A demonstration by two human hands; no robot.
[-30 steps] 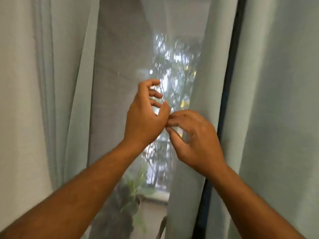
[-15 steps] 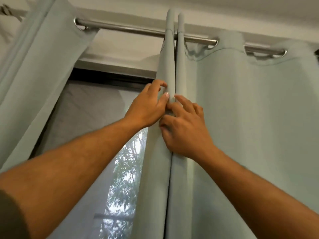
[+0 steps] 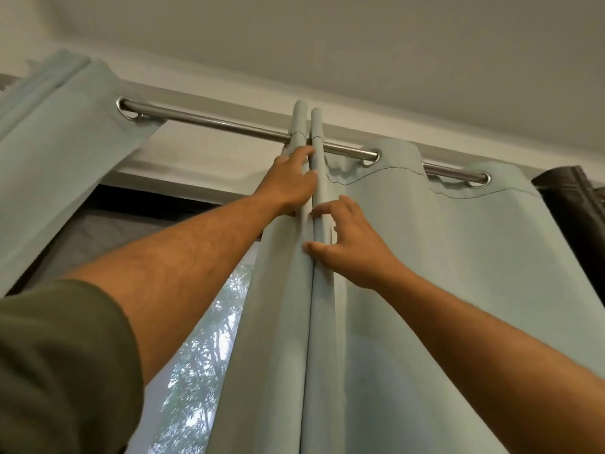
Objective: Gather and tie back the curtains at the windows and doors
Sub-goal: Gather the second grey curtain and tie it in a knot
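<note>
A pale green eyelet curtain (image 3: 458,273) hangs from a steel rod (image 3: 212,121); its leading edge stands in two upright folds (image 3: 306,322) pressed side by side. My left hand (image 3: 289,186) reaches up just below the rod and grips the left fold, with its fingertips tucked into the gap between the folds. Lower down, my right hand (image 3: 348,247) pinches the right fold between thumb and fingers. A second pale green curtain (image 3: 55,132) hangs bunched at the left end of the rod.
Between the two curtains the window (image 3: 199,362) shows trees outside, under a dark frame (image 3: 147,199). A dark brown curtain (image 3: 579,224) hangs at the far right. The ceiling is close above the rod.
The view has tilted further upward. My left hand slid up the fold to just under the rod. The right hand stayed lower, so the two hands are now apart.
</note>
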